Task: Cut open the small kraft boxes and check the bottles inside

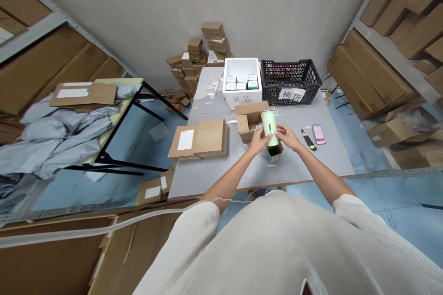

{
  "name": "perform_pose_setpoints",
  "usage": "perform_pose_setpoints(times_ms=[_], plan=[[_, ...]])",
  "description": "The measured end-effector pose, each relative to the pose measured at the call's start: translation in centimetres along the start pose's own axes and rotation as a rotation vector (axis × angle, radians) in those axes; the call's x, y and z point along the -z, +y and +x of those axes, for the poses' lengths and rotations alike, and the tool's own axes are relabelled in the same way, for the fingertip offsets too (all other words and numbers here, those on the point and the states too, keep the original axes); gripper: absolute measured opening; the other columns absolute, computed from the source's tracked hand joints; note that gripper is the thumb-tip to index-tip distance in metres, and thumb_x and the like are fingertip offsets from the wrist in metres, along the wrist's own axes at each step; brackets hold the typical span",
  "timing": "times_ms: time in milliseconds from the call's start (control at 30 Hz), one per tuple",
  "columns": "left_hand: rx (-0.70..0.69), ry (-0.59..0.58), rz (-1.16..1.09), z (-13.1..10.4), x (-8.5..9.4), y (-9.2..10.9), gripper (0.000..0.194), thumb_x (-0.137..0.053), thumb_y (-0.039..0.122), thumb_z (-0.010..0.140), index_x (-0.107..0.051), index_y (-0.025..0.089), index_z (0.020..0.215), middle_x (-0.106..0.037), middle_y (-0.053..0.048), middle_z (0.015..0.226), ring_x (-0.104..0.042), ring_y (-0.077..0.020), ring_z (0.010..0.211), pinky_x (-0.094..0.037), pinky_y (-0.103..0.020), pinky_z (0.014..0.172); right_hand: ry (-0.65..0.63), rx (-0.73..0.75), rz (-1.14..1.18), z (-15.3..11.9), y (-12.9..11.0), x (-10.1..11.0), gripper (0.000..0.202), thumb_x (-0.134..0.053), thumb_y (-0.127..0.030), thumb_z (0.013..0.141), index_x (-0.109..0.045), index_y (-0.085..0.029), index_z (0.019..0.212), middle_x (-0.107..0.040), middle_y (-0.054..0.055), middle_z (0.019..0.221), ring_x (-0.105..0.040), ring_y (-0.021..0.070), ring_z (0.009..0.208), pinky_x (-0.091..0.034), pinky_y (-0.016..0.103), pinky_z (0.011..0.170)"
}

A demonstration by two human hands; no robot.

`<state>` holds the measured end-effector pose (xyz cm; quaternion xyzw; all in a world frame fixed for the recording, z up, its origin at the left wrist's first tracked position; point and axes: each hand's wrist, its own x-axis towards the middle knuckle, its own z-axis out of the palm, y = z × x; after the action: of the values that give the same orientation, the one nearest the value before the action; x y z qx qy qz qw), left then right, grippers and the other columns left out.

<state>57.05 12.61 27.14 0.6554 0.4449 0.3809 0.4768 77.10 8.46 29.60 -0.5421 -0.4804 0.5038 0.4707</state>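
Note:
Between my two hands is a light green tumbler (269, 124) with a small dark mark on its side and a cord loop at its top. My left hand (259, 142) grips its lower left side, and my right hand (288, 137) has its fingers closed on the lower right side. Right below the tumbler stands a small green box (274, 152), open at the top with a dark inside. Just behind my left hand sits an opened brown carton (249, 119) with its flaps up.
A white foam box (242, 97) with several small boxes and a black crate (291, 84) stand at the back. Closed cartons (212, 138) lie on the left of the grey table (194, 176). A utility knife (308, 140) and a pink phone-like item (319, 134) lie right.

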Motion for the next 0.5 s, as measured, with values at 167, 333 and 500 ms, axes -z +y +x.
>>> perform_pose_setpoints(times_ms=[167, 333, 500], plan=[[-0.006, -0.063, -0.097, 0.08, 0.09, -0.23, 0.080, -0.078, 0.065, 0.093, -0.059, 0.019, 0.155, -0.073, -0.016, 0.136, -0.071, -0.0290, 0.117, -0.059, -0.047, 0.107, -0.031, 0.025, -0.033, -0.06, -0.25, 0.05, 0.067, -0.086, -0.064, 0.078, -0.073, -0.022, 0.130, -0.076, 0.009, 0.120, -0.070, 0.0248, 0.100, -0.064, 0.042, 0.088], [-0.018, -0.085, -0.154, -0.09, -0.03, -0.44, 0.076, -0.070, 0.064, 0.098, -0.057, 0.021, 0.159, -0.068, -0.016, 0.146, -0.067, -0.0302, 0.133, -0.056, -0.047, 0.114, 0.000, 0.006, -0.057, 0.09, -0.04, 0.55, 0.060, -0.083, -0.065, 0.079, -0.072, -0.024, 0.122, -0.076, 0.010, 0.120, -0.070, 0.0248, 0.099, -0.063, 0.040, 0.083], [0.025, -0.043, -0.054, -0.57, 0.34, -0.04, 0.075, -0.077, 0.063, 0.093, -0.064, 0.023, 0.155, -0.063, -0.015, 0.139, -0.064, -0.0311, 0.136, -0.053, -0.045, 0.118, 0.012, 0.045, -0.074, 0.23, 0.16, 0.36, 0.061, -0.088, -0.061, 0.074, -0.071, -0.022, 0.117, -0.076, 0.007, 0.103, -0.069, 0.0228, 0.095, -0.061, 0.042, 0.092]])
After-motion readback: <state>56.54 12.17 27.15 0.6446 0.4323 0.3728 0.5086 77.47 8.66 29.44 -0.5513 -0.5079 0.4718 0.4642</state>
